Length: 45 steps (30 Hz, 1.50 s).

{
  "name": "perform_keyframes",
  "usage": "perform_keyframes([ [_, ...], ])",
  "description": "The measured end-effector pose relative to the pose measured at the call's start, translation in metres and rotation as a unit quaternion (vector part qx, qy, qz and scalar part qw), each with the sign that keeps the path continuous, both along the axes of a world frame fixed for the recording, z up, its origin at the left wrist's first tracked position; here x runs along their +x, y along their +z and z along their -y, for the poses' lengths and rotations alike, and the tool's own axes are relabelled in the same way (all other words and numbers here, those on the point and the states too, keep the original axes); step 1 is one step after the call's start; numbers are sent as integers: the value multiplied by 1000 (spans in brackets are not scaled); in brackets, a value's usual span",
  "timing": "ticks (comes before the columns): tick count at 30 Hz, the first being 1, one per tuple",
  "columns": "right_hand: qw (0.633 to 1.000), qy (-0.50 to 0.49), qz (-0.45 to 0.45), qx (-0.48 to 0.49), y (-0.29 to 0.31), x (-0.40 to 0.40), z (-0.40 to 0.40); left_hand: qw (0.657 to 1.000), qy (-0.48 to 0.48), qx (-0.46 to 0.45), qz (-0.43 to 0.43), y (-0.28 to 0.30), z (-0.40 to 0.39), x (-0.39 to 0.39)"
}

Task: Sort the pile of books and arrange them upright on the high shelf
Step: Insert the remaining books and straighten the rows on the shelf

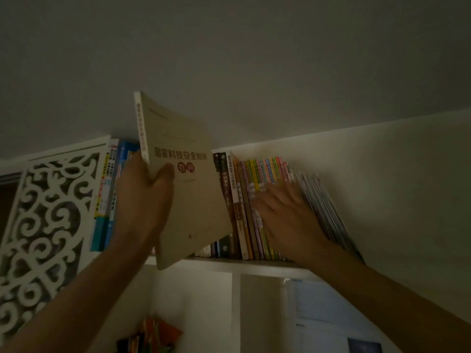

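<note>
My left hand (pixel 146 197) grips a beige paperback (pixel 186 200) by its spine edge and holds it upright in front of the high shelf (pixel 254 266), above a gap in the row. Blue and white books (pixel 107 200) stand left of the gap. Right of it stand dark and brown books (pixel 230 200), then a row of thin colourful books (pixel 262 174) that lean to the left. My right hand (pixel 285 212) lies flat with spread fingers against those thin books, blurred by motion. Short books (pixel 219 247) sit deep in the gap behind the paperback.
A white carved fretwork panel (pixel 43 220) closes the shelf's left side. The shelf's white side wall (pixel 395 187) rises on the right. Below the shelf are a vertical divider (pixel 235 309), a pale blue sheet (pixel 323 314) and orange objects (pixel 153 335). The light is dim.
</note>
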State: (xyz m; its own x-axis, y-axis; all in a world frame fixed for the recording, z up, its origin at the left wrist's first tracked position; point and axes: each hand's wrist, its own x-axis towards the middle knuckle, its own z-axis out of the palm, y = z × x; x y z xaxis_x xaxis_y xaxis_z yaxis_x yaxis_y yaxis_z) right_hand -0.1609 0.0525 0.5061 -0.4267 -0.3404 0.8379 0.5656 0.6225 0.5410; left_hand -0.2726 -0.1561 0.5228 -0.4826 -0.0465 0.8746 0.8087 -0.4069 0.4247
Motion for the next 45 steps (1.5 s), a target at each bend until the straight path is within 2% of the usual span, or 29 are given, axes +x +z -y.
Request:
perform_keyframes([
  [4,996,-39,72,-17,10,-23,0,1000,10,-19,7,-3,4,-4],
  [8,989,-56,119,-62,18,-22,0,998,-35,-30,31,-15,-5,-11],
  [15,972,-167,147,75,31,-11,-22,997,-66,-21,17,-14,-20,-9],
  [19,967,-163,137,139,33,-13,-22,998,-61,-22,7,-12,-27,-9],
  [24,962,-113,128,215,41,-16,-32,997,-65,-34,-1,-9,-32,-9],
  [32,956,-101,119,248,44,-9,-38,996,-85,-30,-16,-1,-39,-1],
  [36,964,-124,151,181,43,5,-40,995,-84,-38,-23,6,-53,5],
  [40,970,-119,181,109,45,10,-39,998,-11,-54,-41,8,-77,10],
  [43,972,-102,184,101,43,8,-40,995,59,-69,-41,11,-87,9],
  [45,969,-106,202,91,43,8,-40,993,67,-86,-43,18,-87,5],
])
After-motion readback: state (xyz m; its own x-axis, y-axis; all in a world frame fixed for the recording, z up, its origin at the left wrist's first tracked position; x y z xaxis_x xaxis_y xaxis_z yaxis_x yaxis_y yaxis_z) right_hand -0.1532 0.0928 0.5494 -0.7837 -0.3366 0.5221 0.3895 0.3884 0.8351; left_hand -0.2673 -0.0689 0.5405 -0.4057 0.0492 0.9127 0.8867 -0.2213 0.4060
